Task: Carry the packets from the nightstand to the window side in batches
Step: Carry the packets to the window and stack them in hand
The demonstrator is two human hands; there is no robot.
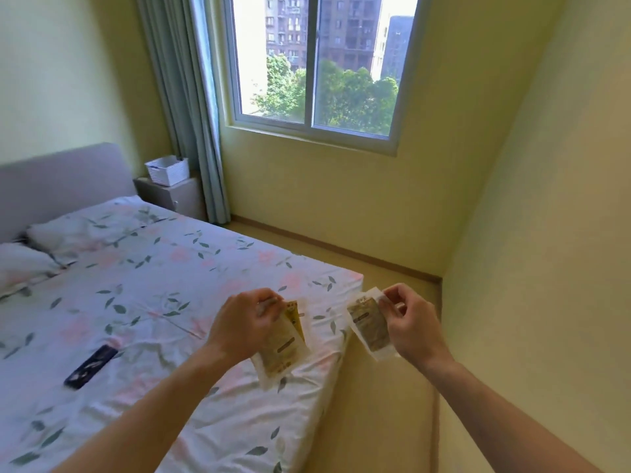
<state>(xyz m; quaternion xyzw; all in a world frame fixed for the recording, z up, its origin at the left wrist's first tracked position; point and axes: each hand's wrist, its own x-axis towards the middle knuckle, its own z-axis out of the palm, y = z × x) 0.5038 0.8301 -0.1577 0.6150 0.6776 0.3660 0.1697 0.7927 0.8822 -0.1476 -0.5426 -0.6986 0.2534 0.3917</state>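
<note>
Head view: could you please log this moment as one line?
left hand: grips packets | right hand: pinches packet | place: over bed corner | nightstand: basket on top, by window

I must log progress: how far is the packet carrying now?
Done: nothing visibly lies at the window side yet. In hand: the left hand pinches packets, and the right hand pinches another packet over the bed corner. Left: delivery; the nightstand top is mostly hidden.
</note>
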